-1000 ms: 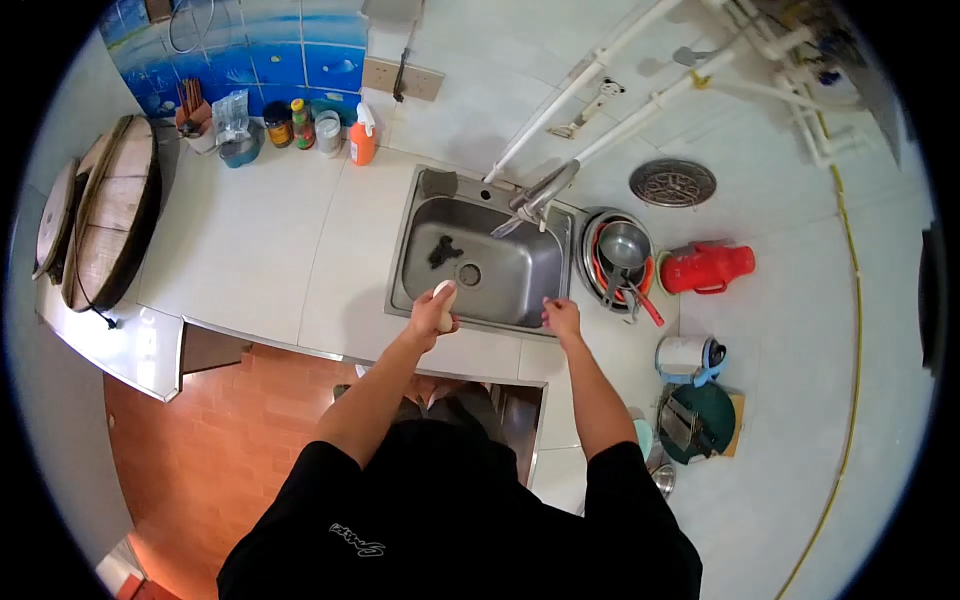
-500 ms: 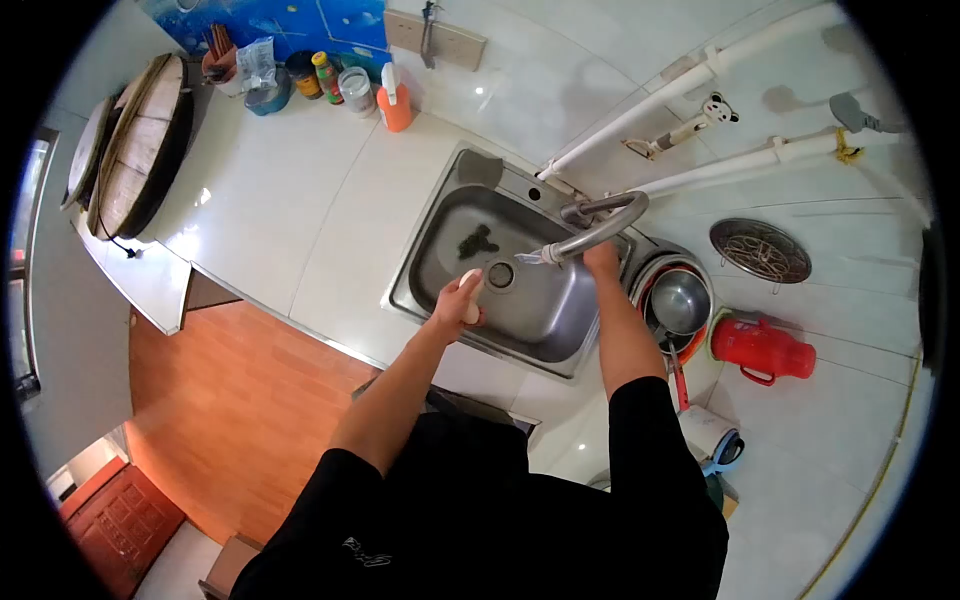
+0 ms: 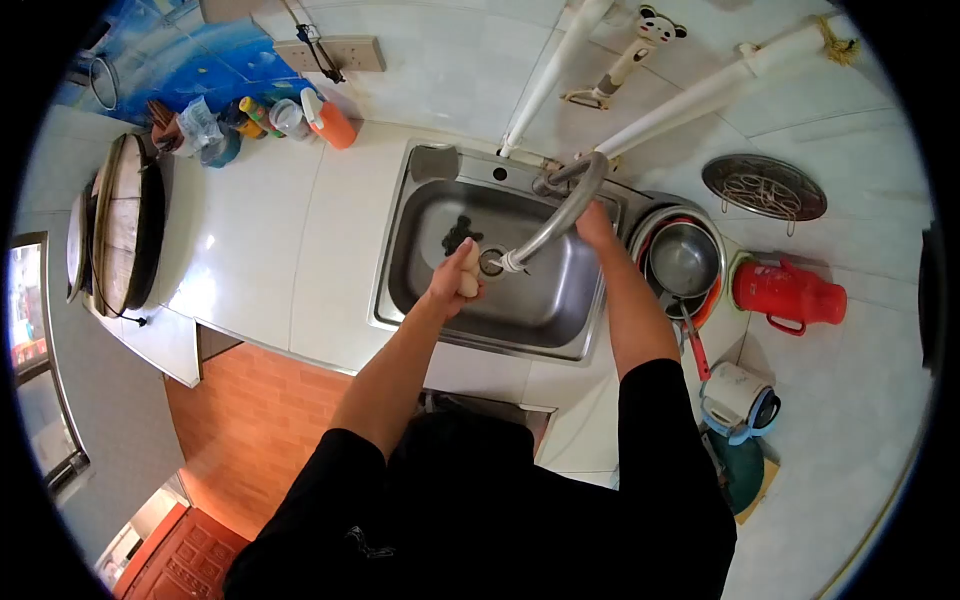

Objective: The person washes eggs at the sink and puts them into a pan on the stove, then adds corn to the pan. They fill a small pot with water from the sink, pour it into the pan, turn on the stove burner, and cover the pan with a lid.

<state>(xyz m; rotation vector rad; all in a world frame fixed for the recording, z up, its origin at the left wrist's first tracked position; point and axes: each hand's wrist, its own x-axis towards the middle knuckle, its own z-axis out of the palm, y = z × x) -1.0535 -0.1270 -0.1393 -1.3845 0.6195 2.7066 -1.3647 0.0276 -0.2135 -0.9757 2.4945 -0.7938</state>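
Observation:
My left hand (image 3: 456, 280) is wrapped round a pale, rounded object (image 3: 468, 274) with a knobbly outline, over the near left part of the steel sink (image 3: 535, 325). My right hand (image 3: 595, 225) reaches to the base of the curved metal faucet (image 3: 565, 215) at the sink's back right; the faucet partly covers its fingers, so their grip is hidden. The spout's end hangs above the drain (image 3: 491, 262), just right of the pale object. A dark clump (image 3: 460, 234) lies on the sink floor behind my left hand.
Stacked pans and bowls (image 3: 684, 260) stand right of the sink, beside a red thermos (image 3: 788, 293). An orange spray bottle (image 3: 334, 125) and several jars line the back wall. Round wooden lids (image 3: 125, 225) lean at the far left. White pipes (image 3: 680, 100) run down the wall.
My right hand has moved from the sink's near edge to the faucet base. My left hand, still round the pale object, has come further over the sink. The view has shifted.

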